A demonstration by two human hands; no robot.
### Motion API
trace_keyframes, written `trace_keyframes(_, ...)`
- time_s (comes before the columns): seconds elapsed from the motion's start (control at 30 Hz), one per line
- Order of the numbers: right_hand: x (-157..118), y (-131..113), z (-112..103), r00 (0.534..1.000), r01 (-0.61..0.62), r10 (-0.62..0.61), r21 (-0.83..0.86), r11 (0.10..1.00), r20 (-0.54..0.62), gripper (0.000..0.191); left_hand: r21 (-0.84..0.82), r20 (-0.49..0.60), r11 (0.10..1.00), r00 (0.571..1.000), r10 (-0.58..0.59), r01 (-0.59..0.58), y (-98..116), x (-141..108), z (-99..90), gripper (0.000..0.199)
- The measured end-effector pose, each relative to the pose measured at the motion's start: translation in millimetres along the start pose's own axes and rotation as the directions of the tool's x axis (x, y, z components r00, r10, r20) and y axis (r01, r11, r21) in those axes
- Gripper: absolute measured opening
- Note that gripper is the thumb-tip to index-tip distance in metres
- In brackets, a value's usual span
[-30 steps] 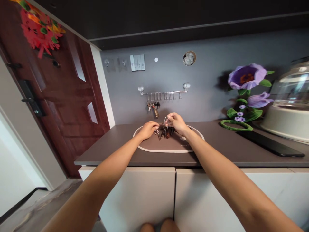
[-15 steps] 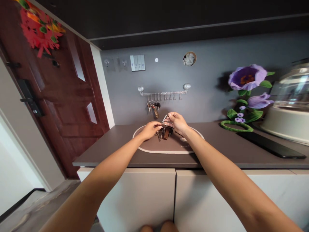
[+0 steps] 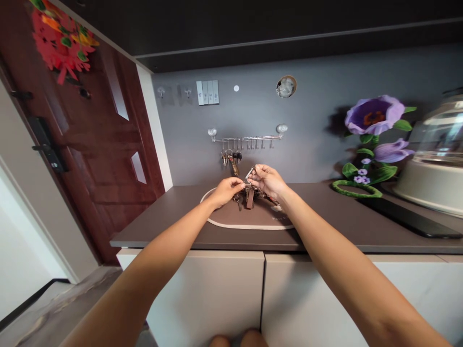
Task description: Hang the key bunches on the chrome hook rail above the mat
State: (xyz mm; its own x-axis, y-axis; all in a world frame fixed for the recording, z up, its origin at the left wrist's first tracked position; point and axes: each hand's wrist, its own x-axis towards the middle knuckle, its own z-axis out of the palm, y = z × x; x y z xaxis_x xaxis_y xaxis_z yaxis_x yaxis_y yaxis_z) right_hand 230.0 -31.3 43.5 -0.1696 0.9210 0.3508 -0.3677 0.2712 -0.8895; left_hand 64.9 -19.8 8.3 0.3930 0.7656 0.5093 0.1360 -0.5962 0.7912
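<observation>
My left hand (image 3: 227,190) pinches a metal ring at the left of a bunch of keys (image 3: 249,196), which dangles with a brown fob over an oval brown mat (image 3: 235,220). From the right, my right hand (image 3: 268,180) grips a silver metal clip (image 3: 250,172) at the top of the same bunch. Both hands are close together, just above the mat. Behind them, more keys (image 3: 231,159) hang from the left hooks of a clear hook rail (image 3: 248,139) on the grey wall.
Purple plush flowers (image 3: 376,115), a black phone (image 3: 412,217) and a white appliance with a clear dome (image 3: 434,178) stand or lie on the right of the counter. A dark shelf (image 3: 275,24) hangs overhead. At left is a dark red door (image 3: 104,193).
My hands stay almost in place, with slight finger shifts at the ring and clip. The brown fob on the bunch has turned a little.
</observation>
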Motion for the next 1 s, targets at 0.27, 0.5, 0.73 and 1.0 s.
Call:
trace_keyframes(0.27,3.8,-2.7,-4.4,0.998,0.054,-0.055,0.047,0.997,0.017,0.016,-0.117,-0.042,0.993,0.999,0.000,-0.005,4.2,6.7,-0.4,0.032)
trace_keyframes(0.5,4.2,-6.8,-1.7,0.998,0.057,-0.053,0.111,0.992,-0.034,0.016,-0.142,-0.050,0.989,0.998,-0.049,0.042,19.6,14.4,-4.7,0.028)
trace_keyframes(0.73,12.7,-20.8,2.0,0.997,0.051,-0.040,0.194,0.980,-0.062,0.014,-0.186,-0.049,0.982,0.998,-0.033,0.023,32.1,37.0,-14.4,0.022)
trace_keyframes(1.0,30.8,-23.2,-1.2,0.992,0.058,-0.024,0.273,0.960,-0.125,0.016,-0.369,-0.091,0.929,0.993,-0.078,0.040,37.0,55.9,-7.6,0.016)
